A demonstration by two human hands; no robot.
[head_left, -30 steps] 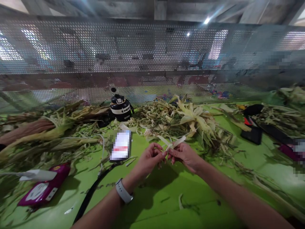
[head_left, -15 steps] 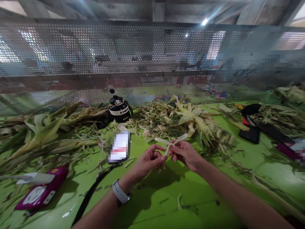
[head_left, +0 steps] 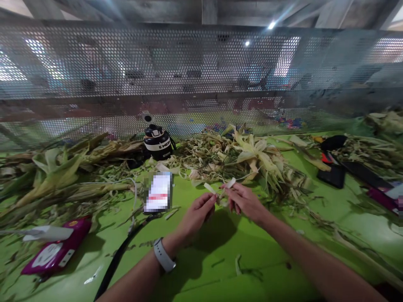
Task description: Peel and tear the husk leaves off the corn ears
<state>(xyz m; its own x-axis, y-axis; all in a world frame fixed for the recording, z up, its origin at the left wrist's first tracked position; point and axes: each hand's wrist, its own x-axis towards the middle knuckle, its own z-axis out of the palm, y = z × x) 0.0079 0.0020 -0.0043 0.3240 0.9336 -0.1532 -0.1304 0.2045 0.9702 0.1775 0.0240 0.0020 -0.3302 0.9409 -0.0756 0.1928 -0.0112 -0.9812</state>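
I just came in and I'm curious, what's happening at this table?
A person is working with pale leaf strips, which look like corn husk. The left hand pinches them, and the right hand holds them close by, just above the green table. I can't tell if it's one piece or several. A big leafy pile lies beyond the hands. A phone lies left of them, with a dark bottle standing farther back.

Perforated screen (head_left: 176,63) behind green table (head_left: 258,249)

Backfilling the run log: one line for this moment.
left hand: pinching pale husk strips | right hand: touching same strips | nearby: phone, husk pile
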